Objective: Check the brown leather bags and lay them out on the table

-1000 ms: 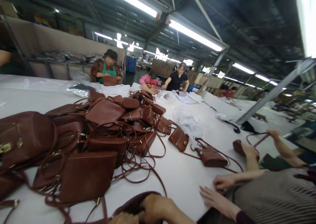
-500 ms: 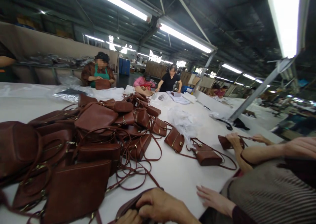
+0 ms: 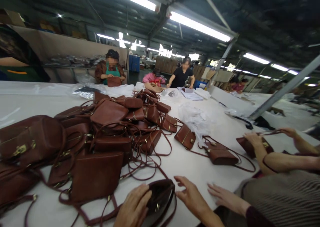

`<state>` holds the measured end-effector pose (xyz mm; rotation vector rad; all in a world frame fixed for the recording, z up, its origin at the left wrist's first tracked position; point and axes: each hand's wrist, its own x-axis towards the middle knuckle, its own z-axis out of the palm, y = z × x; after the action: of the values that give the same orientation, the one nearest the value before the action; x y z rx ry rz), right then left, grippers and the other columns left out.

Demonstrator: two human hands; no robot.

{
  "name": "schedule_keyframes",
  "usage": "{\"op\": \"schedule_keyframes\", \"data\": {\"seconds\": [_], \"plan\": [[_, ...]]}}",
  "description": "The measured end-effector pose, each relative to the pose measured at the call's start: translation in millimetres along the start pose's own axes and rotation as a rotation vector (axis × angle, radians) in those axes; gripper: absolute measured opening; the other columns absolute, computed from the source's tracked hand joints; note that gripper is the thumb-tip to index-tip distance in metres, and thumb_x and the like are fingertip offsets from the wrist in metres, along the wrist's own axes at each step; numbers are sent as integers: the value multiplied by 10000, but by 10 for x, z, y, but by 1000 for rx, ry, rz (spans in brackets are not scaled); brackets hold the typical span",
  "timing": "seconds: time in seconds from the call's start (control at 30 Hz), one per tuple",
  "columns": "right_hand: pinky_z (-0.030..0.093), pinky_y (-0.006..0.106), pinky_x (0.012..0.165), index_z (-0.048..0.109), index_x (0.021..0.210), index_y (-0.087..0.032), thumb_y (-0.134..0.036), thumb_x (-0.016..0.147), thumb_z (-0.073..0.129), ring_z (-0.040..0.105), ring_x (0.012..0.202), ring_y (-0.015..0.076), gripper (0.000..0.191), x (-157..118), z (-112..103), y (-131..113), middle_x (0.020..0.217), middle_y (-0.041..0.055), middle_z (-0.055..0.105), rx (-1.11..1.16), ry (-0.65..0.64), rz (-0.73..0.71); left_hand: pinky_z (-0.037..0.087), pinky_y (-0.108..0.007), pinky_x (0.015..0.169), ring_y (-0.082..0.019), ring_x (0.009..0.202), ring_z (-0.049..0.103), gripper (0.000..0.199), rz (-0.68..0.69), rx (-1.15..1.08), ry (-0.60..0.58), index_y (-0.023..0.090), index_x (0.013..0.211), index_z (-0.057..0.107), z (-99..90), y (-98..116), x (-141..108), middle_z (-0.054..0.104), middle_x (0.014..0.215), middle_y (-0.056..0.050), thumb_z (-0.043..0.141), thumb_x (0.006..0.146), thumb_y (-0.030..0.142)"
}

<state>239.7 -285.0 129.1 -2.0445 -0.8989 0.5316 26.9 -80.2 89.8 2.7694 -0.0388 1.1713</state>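
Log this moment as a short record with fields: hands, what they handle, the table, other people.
left hand: left hand rests on the dark brown bag at the near table edge
right hand: right hand open, fingers spread, just right of that bag, not gripping it
bag: lies on the white table, strap loop trailing
pile: heap of brown bags with tangled straps, left of centre
neighbour: a co-worker's hand flat on the table at right
far side: seated person in green apron
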Motion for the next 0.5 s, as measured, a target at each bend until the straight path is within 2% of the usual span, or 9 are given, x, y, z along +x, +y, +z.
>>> {"op": "schedule_keyframes", "data": {"seconds": [0.13,0.23,0.4,0.47,0.5], "plan": [[537,354,809,498,1346,-188,-262,654,577,617,1064,246,701,14,91,329,1388,129,547,15,-46,89,487,-445,1069,-283,1344,475,644,-270,40,-98,211,1465,354,-148,7,-27,510,1447,-133,540,853,138],[529,361,860,494,1349,-195,-262,648,577,627,1038,231,709,38,127,396,1385,120,551,-5,-65,99,509,-497,1037,-304,1330,491,737,-336,9,-92,209,1485,295,-116,-47,-122,519,1434,-147,578,809,137],[544,357,858,523,1333,-189,-289,634,575,648,1011,238,707,70,139,423,1364,128,574,3,-74,81,517,-523,1022,-330,1305,518,882,-421,-45,-98,255,1503,251,91,-50,-307,518,1441,-145,646,726,118],[555,365,857,537,1327,-190,-337,639,581,665,999,255,704,92,150,552,1354,137,590,15,-56,85,515,-508,1032,-336,1313,509,942,-454,-75,-131,270,1516,229,43,-54,-384,501,1462,-139,662,698,99],[563,369,853,547,1321,-195,-371,644,590,674,999,269,701,116,158,647,1350,141,597,24,-60,92,520,-498,1031,-340,1306,516,952,-466,-89,-155,284,1519,235,-41,-78,-425,501,1465,-129,670,692,99]]}}
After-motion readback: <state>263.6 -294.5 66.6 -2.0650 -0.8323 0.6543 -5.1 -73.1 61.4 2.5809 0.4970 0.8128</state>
